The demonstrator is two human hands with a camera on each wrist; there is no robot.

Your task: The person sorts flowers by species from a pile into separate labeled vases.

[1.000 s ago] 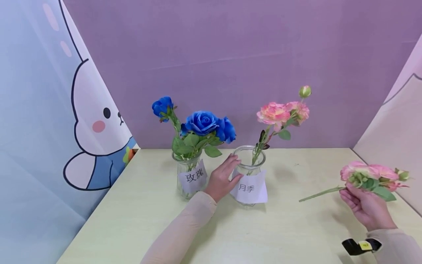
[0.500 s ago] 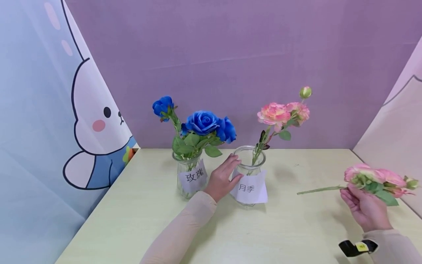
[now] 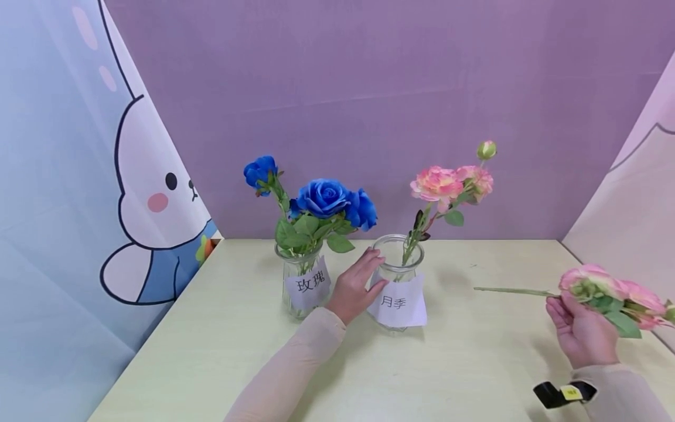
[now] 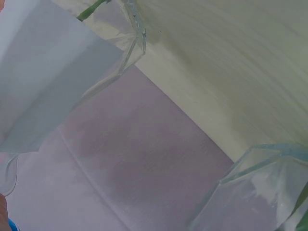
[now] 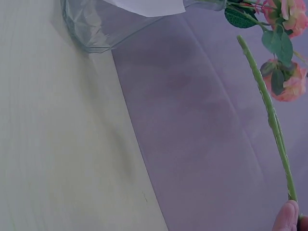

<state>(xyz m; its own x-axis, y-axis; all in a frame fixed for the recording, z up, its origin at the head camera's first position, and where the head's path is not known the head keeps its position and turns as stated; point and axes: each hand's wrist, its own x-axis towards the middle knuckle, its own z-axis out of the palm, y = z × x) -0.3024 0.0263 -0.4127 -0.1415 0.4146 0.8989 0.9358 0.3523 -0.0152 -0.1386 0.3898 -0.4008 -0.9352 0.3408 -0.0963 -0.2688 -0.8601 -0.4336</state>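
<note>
A clear glass vase point(image 3: 396, 258) with a paper label stands near the middle of the table in the head view. One pink flower stem point(image 3: 437, 184) leans in it to the right. My left hand point(image 3: 354, 288) rests against the vase's left side, fingers at the rim and thumb lower by the label point(image 3: 399, 302). On the right, my right hand point(image 3: 584, 333) holds up a second pink flower stem point(image 3: 606, 287), pinching it just below the blooms. Its bare green end point(image 5: 269, 115) points left toward the vase. In the left wrist view, only bits of my hand show at the left edge.
Left of my left hand stands another labelled glass vase point(image 3: 292, 287), holding blue roses point(image 3: 323, 197). A purple backdrop point(image 3: 337, 105) rises behind the table point(image 3: 448, 375). Printed cloths hang at both sides, one with a rabbit point(image 3: 150, 164).
The pink flower stem in my right hand has turned from a slant to almost level, its blooms shifting right and down. My left hand stays against the vase.
</note>
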